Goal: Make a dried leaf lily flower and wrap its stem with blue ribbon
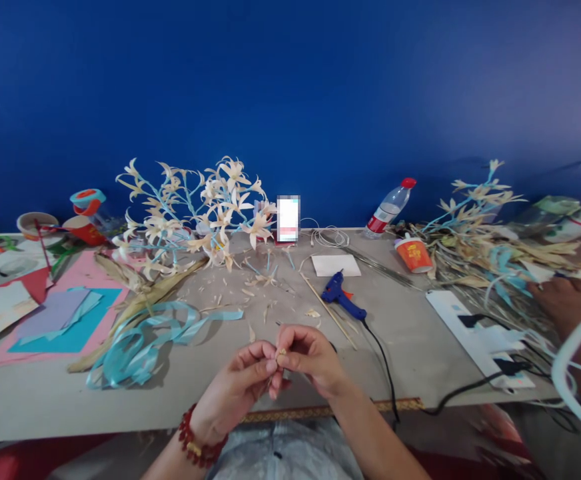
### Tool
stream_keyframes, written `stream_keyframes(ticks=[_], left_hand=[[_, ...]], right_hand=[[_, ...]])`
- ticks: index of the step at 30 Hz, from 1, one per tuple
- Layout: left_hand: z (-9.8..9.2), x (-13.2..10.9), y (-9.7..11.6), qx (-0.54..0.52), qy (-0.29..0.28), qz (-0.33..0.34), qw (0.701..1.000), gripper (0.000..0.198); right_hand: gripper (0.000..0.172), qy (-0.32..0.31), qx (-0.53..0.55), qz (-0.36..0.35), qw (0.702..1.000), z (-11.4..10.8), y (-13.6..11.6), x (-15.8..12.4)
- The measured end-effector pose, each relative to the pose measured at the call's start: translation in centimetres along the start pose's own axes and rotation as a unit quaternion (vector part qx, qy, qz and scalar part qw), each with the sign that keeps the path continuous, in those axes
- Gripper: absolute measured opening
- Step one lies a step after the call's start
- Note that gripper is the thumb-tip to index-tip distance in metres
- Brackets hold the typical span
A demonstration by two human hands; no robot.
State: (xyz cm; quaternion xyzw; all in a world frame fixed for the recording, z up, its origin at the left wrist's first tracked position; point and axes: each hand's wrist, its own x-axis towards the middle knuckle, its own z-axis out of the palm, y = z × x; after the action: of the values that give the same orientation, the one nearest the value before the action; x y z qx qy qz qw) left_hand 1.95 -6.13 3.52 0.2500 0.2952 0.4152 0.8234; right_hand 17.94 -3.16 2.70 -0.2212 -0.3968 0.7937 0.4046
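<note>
My left hand, with a red bead bracelet at the wrist, is closed in a pinch near the table's front edge. My right hand meets it, thumb and fingers also pinched together. Between the fingertips shows a small pale tan piece, mostly hidden, too small to name. Beyond the hands lie a blue hot glue gun, a thin stick and scattered pale scraps. To the left is a loose heap of light blue ribbon. Pale artificial flowers on blue stems stand behind.
Dried husks and coloured paper sheets lie left. A lit phone, a bottle and an orange cup are at the back. Right are a power strip with cords and another person's hand.
</note>
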Motion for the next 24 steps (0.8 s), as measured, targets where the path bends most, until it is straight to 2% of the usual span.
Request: stream_keyframes(ticks=[5, 10, 18, 24], left_hand=[[-0.1, -0.3, -0.3, 0.039, 0.016, 0.03, 0.999, 0.017], [0.2, -0.5, -0.7, 0.076, 0.044, 0.043, 0.995, 0.022], [0.8, -0.1, -1.4, 0.088, 0.091, 0.094, 0.988, 0.027], [0.4, 0.2, -1.9, 0.099, 0.094, 0.117, 0.984, 0.024]], right_hand=[[0.029, 0.01, -0.03, -0.026, 0.999, 0.1, 0.0, -0.1], [0.025, 0.051, -0.05, -0.051, 0.996, -0.1, 0.2, -0.1], [0.028, 0.094, -0.011, -0.011, 0.995, 0.1, 0.3, -0.2], [0.031, 0.106, 0.006, -0.002, 0.994, 0.0, 0.6, -0.2]])
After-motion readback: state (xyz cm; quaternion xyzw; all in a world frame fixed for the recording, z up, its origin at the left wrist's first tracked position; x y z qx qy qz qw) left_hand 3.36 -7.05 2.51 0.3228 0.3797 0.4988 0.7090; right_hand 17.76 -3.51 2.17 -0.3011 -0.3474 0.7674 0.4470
